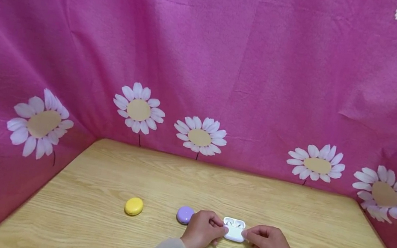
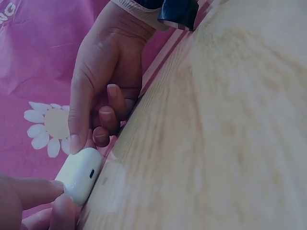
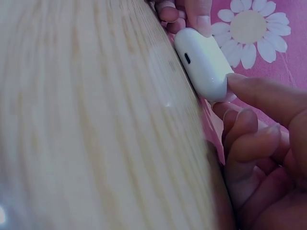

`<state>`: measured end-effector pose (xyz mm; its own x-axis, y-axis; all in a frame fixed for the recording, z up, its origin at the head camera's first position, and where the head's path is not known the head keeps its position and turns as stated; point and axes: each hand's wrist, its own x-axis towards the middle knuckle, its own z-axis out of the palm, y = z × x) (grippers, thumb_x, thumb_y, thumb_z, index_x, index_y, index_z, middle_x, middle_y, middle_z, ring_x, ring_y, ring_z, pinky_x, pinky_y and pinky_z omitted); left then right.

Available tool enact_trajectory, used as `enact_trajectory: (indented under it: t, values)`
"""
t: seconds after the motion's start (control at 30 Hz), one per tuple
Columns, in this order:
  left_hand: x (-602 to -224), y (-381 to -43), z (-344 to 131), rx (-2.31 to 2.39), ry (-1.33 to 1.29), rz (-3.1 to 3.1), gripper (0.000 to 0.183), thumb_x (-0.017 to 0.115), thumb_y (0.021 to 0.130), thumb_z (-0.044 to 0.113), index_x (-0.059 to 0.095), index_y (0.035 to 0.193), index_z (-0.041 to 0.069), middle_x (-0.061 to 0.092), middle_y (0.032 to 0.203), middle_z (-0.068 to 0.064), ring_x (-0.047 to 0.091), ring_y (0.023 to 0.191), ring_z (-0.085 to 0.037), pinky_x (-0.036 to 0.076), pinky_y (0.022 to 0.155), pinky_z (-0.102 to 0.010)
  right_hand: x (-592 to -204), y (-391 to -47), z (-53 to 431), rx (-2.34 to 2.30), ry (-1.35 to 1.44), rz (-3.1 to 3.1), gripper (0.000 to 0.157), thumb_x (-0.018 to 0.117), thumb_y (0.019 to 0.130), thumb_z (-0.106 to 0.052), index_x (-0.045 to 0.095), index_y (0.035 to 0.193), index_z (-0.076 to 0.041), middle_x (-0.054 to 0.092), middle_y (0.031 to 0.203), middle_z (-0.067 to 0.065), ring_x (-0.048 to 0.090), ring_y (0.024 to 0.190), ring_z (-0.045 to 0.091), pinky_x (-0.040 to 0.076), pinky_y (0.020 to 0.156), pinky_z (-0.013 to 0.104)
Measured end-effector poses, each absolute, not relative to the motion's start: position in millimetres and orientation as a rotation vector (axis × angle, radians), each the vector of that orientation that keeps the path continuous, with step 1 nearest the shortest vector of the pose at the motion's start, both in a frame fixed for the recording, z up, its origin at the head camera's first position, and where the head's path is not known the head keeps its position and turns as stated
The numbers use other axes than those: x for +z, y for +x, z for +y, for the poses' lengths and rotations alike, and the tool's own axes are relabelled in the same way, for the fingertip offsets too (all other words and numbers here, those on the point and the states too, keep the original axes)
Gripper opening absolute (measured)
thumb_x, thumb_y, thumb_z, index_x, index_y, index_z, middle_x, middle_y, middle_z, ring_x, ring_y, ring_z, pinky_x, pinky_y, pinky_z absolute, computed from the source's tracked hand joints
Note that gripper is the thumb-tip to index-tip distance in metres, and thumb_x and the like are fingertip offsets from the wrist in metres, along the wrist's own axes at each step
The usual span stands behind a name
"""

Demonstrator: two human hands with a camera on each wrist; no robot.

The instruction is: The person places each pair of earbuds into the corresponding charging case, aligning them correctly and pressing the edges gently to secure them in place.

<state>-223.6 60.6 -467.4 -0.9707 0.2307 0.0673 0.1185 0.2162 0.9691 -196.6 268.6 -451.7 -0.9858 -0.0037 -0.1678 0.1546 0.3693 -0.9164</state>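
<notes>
A white wireless-earbud charging case [image 1: 234, 234] rests on the wooden table between both hands, its lid [image 1: 235, 220] raised and the earbuds visible inside in the head view. My left hand [image 1: 203, 230] pinches the case's left end between thumb and fingers. On the opposite end, my right hand [image 1: 272, 245] grips it with thumb and index finger, the other fingers curled below. Both wrist views show the rounded underside end of the case [image 2: 82, 175] with a small dark charging port; the right wrist view has the case [image 3: 204, 64] near the table surface.
A purple round case [image 1: 185, 215] sits just left of my left hand, and a yellow round case [image 1: 134, 206] lies farther left. The wooden table [image 1: 88, 228] is backed by a pink cloth [image 1: 266, 87] printed with daisies, which also hangs along both sides.
</notes>
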Motion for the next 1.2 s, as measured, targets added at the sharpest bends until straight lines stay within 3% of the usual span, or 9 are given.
enact_trajectory:
  t: [0.53, 0.9, 1.2]
  values:
    - [-463, -224, 62, 1.869, 0.314, 2.368, 0.014, 0.078, 0.075, 0.007, 0.064, 0.075, 0.008, 0.058, 0.057, 0.003, 0.05, 0.04, -0.007, 0.045, 0.04, -0.019, -453, -198, 267, -1.664, 0.168, 2.5, 0.027, 0.074, 0.085, -0.026, 0.071, 0.091, 0.0, 0.053, 0.06, -0.001, 0.046, 0.05, 0.01, 0.039, 0.042, 0.02]
    - [-456, -228, 62, 1.795, 0.217, 2.296, 0.017, 0.078, 0.078, 0.008, 0.061, 0.074, 0.006, 0.059, 0.054, -0.005, 0.053, 0.041, -0.008, 0.052, 0.041, -0.024, -448, -197, 263, -1.615, 0.195, 2.525, 0.028, 0.073, 0.085, -0.027, 0.068, 0.082, 0.001, 0.053, 0.058, 0.0, 0.048, 0.049, 0.011, 0.041, 0.043, 0.021]
    - [-454, -230, 61, 1.758, 0.159, 2.291, 0.018, 0.078, 0.08, 0.011, 0.062, 0.075, 0.006, 0.061, 0.061, -0.005, 0.055, 0.043, -0.009, 0.053, 0.043, -0.024, -447, -199, 259, -1.555, 0.315, 2.547, 0.03, 0.073, 0.085, -0.03, 0.067, 0.078, -0.002, 0.055, 0.062, 0.002, 0.051, 0.05, 0.012, 0.041, 0.043, 0.022]
